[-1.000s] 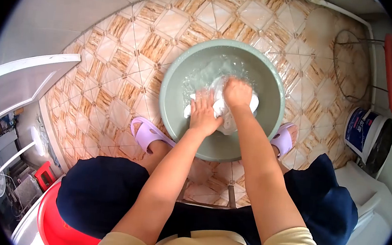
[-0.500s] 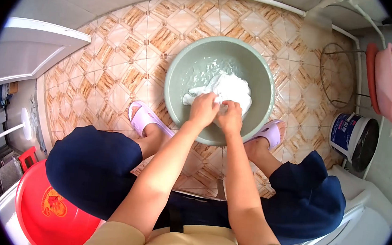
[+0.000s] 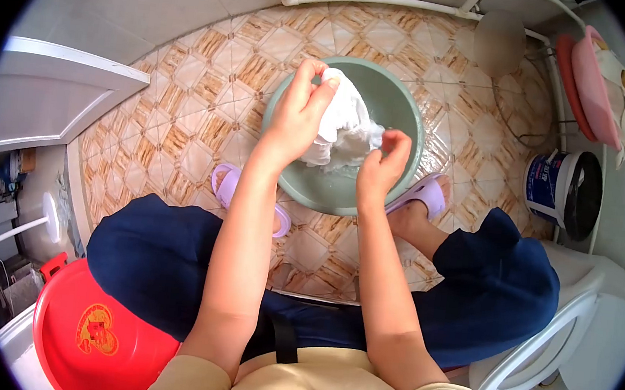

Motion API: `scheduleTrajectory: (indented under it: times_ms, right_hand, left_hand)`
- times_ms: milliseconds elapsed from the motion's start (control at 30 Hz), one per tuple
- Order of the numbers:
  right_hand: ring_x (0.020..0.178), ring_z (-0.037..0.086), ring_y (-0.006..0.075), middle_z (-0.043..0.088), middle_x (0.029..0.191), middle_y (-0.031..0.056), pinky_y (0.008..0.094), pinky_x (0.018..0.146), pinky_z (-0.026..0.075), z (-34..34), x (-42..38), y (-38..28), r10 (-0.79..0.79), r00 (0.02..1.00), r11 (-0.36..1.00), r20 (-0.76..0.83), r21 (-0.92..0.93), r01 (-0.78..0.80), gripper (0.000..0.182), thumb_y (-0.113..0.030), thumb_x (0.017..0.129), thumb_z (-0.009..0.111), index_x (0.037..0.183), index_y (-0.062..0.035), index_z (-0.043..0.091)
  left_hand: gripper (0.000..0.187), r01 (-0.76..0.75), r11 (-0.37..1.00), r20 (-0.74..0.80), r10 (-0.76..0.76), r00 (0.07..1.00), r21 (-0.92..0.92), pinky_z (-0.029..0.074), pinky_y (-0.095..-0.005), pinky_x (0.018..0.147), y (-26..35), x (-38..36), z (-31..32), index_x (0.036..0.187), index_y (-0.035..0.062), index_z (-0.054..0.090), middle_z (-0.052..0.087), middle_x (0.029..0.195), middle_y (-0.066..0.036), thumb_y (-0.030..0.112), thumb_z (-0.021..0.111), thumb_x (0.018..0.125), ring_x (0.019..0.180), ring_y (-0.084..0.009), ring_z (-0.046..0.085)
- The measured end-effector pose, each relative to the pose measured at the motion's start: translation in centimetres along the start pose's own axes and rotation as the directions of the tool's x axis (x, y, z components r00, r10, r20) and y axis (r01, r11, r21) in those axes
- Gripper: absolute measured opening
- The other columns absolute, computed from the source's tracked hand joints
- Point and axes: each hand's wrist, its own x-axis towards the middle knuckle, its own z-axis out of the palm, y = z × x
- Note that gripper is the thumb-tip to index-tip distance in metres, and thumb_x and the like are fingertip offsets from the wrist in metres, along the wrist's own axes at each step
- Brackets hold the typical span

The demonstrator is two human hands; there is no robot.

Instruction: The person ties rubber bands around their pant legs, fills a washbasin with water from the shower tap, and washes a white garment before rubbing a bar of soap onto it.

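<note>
Over the green basin (image 3: 327, 194), a white cloth (image 3: 344, 112) hangs from my L hand (image 3: 298, 115), its top end held up & its lower folds bunched down toward the inside. L thumb & fingers are pinched on that top end; can't say how much fabric's btwn them, that bit's hidden. R hand (image 3: 385, 164) is at the cloth's right side, fingers curled, thumb close to the loose end; can't tell if it's gripping or just touching.

Handling, my guess: soft, limp, no stiffness, so it'll flop wherever it isn't held. Looks wet, so prob. heavier than dry, w/ most of the wt. down in the bunched part. Wet fabric's likely a bit slippery too, so a fingertip pinch could slide; a fuller fistful w/ the thumb across = safer. Not fragile, I'd say, tho yanking on one thin edge might stretch it. Best holds IMO: the top end, plus the thick folds at the right, so the wt.'s shared btwn both hands.

Green basin stands on the tiled floor (image 3: 184, 119) btwn my purple slippers (image 3: 433, 195); red basin (image 3: 136, 351) is off by my left side, well apart from the cloth.
</note>
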Motion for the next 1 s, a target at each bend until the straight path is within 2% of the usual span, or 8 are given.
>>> scheduleTrajectory:
  times_ms: [67,300,367,433,567,700,867,1000]
  right_hand:
    - [0.080,0.052,0.0212,0.049,0.085,0.0095,0.0296,0.072,0.045,0.0,-0.9,-1.3,0.186,0.981,0.960,0.052,0.201,-0.193,0.026,0.007,0.065,0.046,0.089,-0.0035,0.049]
    - [0.091,0.055,0.0238,0.056,0.100,0.0133,0.0340,0.078,0.044,0.8,-1.3,0.8,0.121,0.967,0.967,0.223,-0.245,-0.065,0.027,-0.009,0.069,0.066,0.094,-0.0019,0.059]
    - [0.085,0.057,0.0208,0.060,0.092,0.0116,0.0314,0.074,0.044,-2.3,2.0,0.3,0.024,0.781,0.979,0.624,0.142,-0.143,0.019,-0.009,0.075,0.064,0.090,0.0010,0.060]
    - [0.076,0.057,0.0150,0.061,0.080,0.0063,0.0278,0.069,0.044,-6.1,4.9,-2.9,0.168,0.596,0.959,0.786,0.010,-0.283,0.015,-0.010,0.080,0.061,0.089,0.0025,0.059]
    - [0.069,0.051,0.0070,0.058,0.075,-0.0012,0.0223,0.063,0.041,-10.0,8.9,-9.8,0.116,0.856,0.871,0.504,0.363,-0.332,0.014,-0.015,0.083,0.062,0.086,-0.0014,0.058]
    - [0.066,0.048,0.0038,0.057,0.076,-0.0034,0.0188,0.061,0.037,-11.1,10.2,-14.8,-0.067,0.910,0.782,0.410,0.588,-0.207,0.015,-0.019,0.086,0.060,0.086,-0.0040,0.059]
    - [0.079,0.062,0.0136,0.064,0.090,0.0072,0.0261,0.070,0.050,-7.7,11.6,-9.9,0.124,0.933,0.683,0.338,0.653,-0.327,0.020,-0.018,0.088,0.057,0.099,-0.0005,0.058]
    - [0.081,0.061,0.0171,0.063,0.092,0.0080,0.0293,0.071,0.049,-1.6,10.7,1.5,0.472,0.794,0.620,0.383,0.496,-0.608,0.022,-0.014,0.087,0.056,0.104,-0.0010,0.057]
  left_hand:
    - [0.018,-0.021,0.999,0.000,0.021,1.000,0.024,0.040,-0.0248,0.056,1.1,-0.3,0.4,0.104,0.0038,0.045,0.053,0.073,-0.005,0.017,0.049,0.093,0.064,-0.0084,0.049]
    - [0.015,-0.096,0.968,-0.074,0.080,0.994,-0.232,0.041,-0.0214,0.059,4.9,-2.0,0.5,0.104,0.0039,0.047,0.052,0.080,-0.001,0.015,0.048,0.094,0.070,-0.0049,0.049]
    - [0.015,-0.156,0.926,-0.114,0.124,0.986,-0.344,0.042,-0.0207,0.061,6.3,-2.2,-0.5,0.105,0.0037,0.047,0.052,0.083,-0.001,0.015,0.047,0.095,0.072,-0.0044,0.049]
    - [0.018,-0.179,0.853,-0.096,0.151,0.984,-0.490,0.045,-0.0230,0.075,7.6,-2.4,-1.7,0.106,0.0006,0.049,0.055,0.092,-0.003,0.013,0.045,0.095,0.083,-0.0080,0.054]
    - [0.021,-0.220,0.890,-0.143,0.176,0.974,-0.398,0.045,-0.0247,0.079,7.9,-2.3,-3.2,0.111,0.0002,0.049,0.057,0.097,-0.005,0.013,0.045,0.095,0.088,-0.0100,0.056]
    - [0.025,-0.281,0.810,-0.182,0.216,0.959,-0.515,0.045,-0.0276,0.088,8.5,-2.7,-4.5,0.116,-0.0037,0.047,0.057,0.109,-0.010,0.009,0.042,0.095,0.102,-0.0163,0.056]
    - [0.019,-0.055,0.979,-0.378,-0.024,0.925,-0.197,0.044,-0.0233,0.077,5.4,-0.7,-4.6,0.102,0.0006,0.056,0.057,0.094,-0.002,0.015,0.054,0.091,0.089,-0.0096,0.054]
    - [0.037,0.328,0.939,-0.142,-0.340,0.930,-0.099,0.048,-0.0269,0.074,-6.3,1.3,-4.0,0.102,-0.0049,0.059,0.065,0.093,-0.012,0.008,0.074,0.072,0.082,-0.0161,0.062]
